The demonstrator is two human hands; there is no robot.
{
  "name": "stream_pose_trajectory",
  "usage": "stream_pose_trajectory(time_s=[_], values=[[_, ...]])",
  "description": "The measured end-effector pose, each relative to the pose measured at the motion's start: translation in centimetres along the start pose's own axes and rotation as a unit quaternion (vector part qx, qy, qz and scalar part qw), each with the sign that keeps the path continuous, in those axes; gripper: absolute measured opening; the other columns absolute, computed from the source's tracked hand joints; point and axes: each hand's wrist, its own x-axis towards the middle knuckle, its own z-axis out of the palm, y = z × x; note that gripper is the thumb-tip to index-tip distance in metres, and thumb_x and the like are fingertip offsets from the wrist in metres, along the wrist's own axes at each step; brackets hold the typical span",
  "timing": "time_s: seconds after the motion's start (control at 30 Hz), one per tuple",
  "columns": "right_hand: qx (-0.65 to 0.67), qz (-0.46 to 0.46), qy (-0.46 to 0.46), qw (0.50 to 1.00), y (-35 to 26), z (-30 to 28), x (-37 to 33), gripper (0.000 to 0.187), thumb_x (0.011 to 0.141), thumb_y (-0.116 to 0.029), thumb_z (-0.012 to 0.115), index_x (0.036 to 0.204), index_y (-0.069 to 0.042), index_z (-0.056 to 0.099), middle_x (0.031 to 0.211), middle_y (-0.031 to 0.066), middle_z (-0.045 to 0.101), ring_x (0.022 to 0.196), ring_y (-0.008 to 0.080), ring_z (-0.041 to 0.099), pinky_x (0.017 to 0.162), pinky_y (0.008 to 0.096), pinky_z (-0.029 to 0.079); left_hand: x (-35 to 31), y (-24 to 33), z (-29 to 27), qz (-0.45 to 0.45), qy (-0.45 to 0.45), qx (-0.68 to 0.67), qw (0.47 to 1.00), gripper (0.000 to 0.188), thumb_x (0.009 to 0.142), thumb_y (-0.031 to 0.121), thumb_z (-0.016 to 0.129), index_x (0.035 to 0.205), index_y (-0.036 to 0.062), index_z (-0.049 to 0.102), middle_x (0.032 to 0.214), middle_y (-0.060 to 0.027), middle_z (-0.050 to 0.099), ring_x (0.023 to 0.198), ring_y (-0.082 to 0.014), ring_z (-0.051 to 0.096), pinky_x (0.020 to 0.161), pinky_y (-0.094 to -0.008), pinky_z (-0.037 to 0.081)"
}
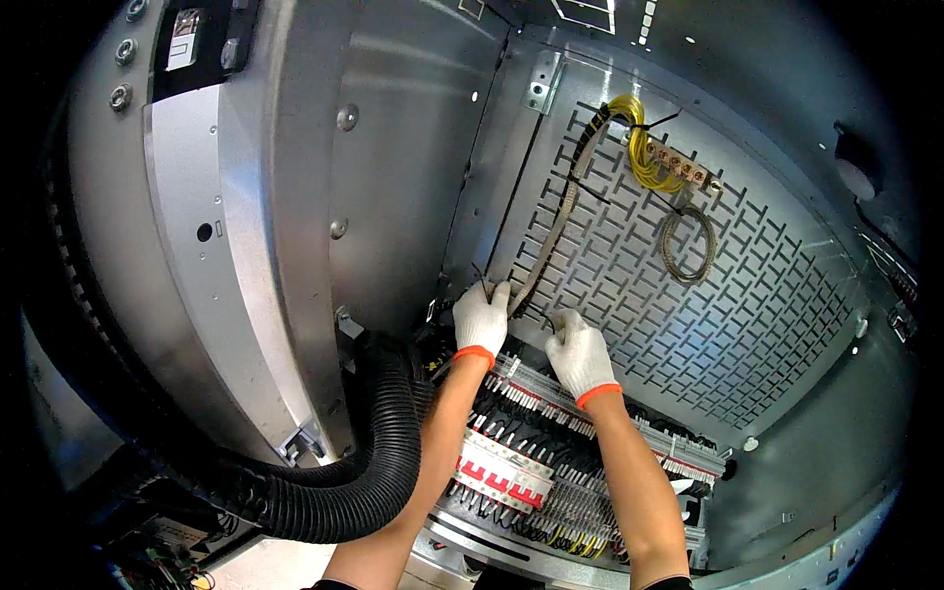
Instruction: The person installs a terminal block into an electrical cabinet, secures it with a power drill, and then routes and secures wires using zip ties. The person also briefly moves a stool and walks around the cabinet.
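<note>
A sleeved cable bundle (557, 228) runs down the slotted metal back panel (629, 265), with yellow wires (623, 106) fanning out at its top to a copper terminal bar (678, 165). My left hand (481, 319), in a white knit glove with an orange cuff, closes its fingers at the lower end of this bundle. A thin black strand sticks up beside those fingers. To the right, my right hand (578, 350), gloved alike, has its fingers curled together just off the panel. A thin dark strand lies near its fingertips; what it holds is hidden.
Below my hands are rows of wired terminals (551, 398) and breakers with red levers (501, 482). A thick black corrugated hose (393, 462) bends beside my left forearm. A coiled cable (688, 246) hangs on the panel. Metal cabinet walls (403, 147) enclose the left side.
</note>
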Motion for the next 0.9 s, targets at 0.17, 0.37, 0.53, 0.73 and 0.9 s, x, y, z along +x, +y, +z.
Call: stream_pose_trajectory(time_s=[0.17,0.37,0.53,0.73,0.9], values=[[-0.006,-0.034,0.023,0.999,1.3,0.2,-0.1,0.025,0.087,-0.01,0.061,0.107,0.001,0.069,0.096,0.0283,0.071,0.094,0.0437,0.069,0.087,0.0485,0.055,-0.1,-0.5,0.5,0.011,-0.017,0.014,1.0,0.035,0.096,0.032,0.06,0.091,-0.0016,0.065,0.09,-0.0246,0.07,0.089,-0.0445,0.068,0.078,-0.0507,0.051],[0.105,-0.032,0.006,0.994,1.1,0.3,0.5,0.026,0.087,-0.01,0.059,0.106,0.002,0.07,0.101,0.0279,0.071,0.097,0.0431,0.069,0.09,0.0468,0.055,-0.7,0.7,0.0,0.024,0.056,0.116,0.991,0.028,0.098,0.025,0.054,0.091,-0.0008,0.061,0.083,-0.0277,0.067,0.084,-0.049,0.066,0.075,-0.0553,0.051],[0.088,0.001,0.024,0.996,-0.9,1.7,1.2,0.021,0.09,-0.013,0.061,0.103,0.002,0.065,0.1,0.0266,0.071,0.096,0.0431,0.07,0.085,0.0458,0.056,-1.2,2.4,-1.7,0.016,0.06,0.127,0.99,0.027,0.096,0.022,0.056,0.086,-0.0027,0.062,0.08,-0.0294,0.066,0.084,-0.0487,0.066,0.074,-0.0542,0.05],[0.383,0.09,-0.043,0.918,-1.4,1.8,1.8,0.022,0.094,-0.012,0.059,0.099,0.006,0.069,0.083,0.0161,0.073,0.071,0.022,0.072,0.067,0.0341,0.058,-2.8,1.9,-2.9,0.073,-0.119,0.042,0.989,0.029,0.096,0.024,0.059,0.089,-0.0032,0.067,0.084,-0.0256,0.069,0.081,-0.0408,0.069,0.074,-0.0443,0.053],[0.385,0.118,-0.015,0.915,-0.7,0.5,2.1,0.024,0.098,-0.018,0.062,0.101,0.004,0.07,0.082,0.0096,0.072,0.069,0.0153,0.069,0.064,0.0291,0.056,-4.0,1.7,-2.0,0.042,-0.131,0.019,0.99,0.026,0.095,0.021,0.061,0.086,-0.0029,0.066,0.08,-0.0231,0.068,0.077,-0.0353,0.068,0.073,-0.0413,0.052]])
